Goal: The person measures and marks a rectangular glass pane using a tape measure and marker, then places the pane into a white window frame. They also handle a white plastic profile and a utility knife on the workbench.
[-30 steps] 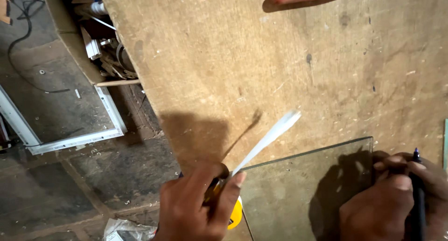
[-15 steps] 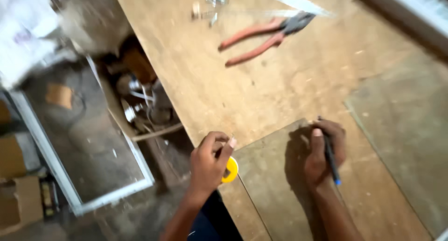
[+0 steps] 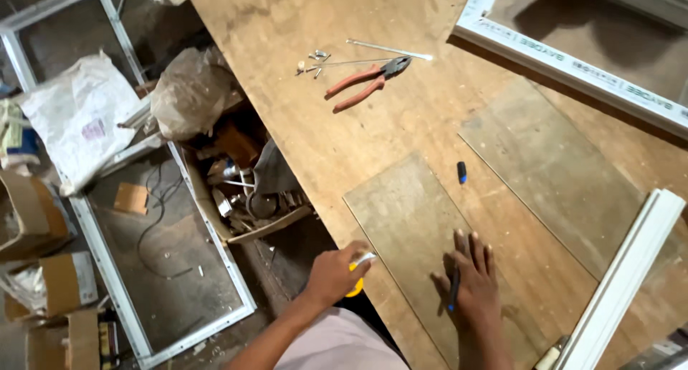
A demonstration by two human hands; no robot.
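Tape now wound back into yellow tape measure [image 3: 352, 277] in left hand [image 3: 335, 273] – right hand [image 3: 473, 287], lower center, fingers spread, pins pen [image 3: 454, 290] on glass pane [image 3: 423, 234] – measuring prob. done.

A worn plywood counter [image 3: 301, 119] runs across the frame's right. Left of it lies a dusty concrete floor [image 3: 165, 262] with white window frames [image 3: 107, 269], cardboard boxes [image 3: 43, 269], a white sack [image 3: 79, 119] and cluttered scrap. The light is dim and warm.

The left hand [image 3: 331, 275] grips a yellow tape measure [image 3: 354, 284]; the right hand [image 3: 473, 284] presses a pen [image 3: 454, 290] onto a glass pane [image 3: 408, 212].
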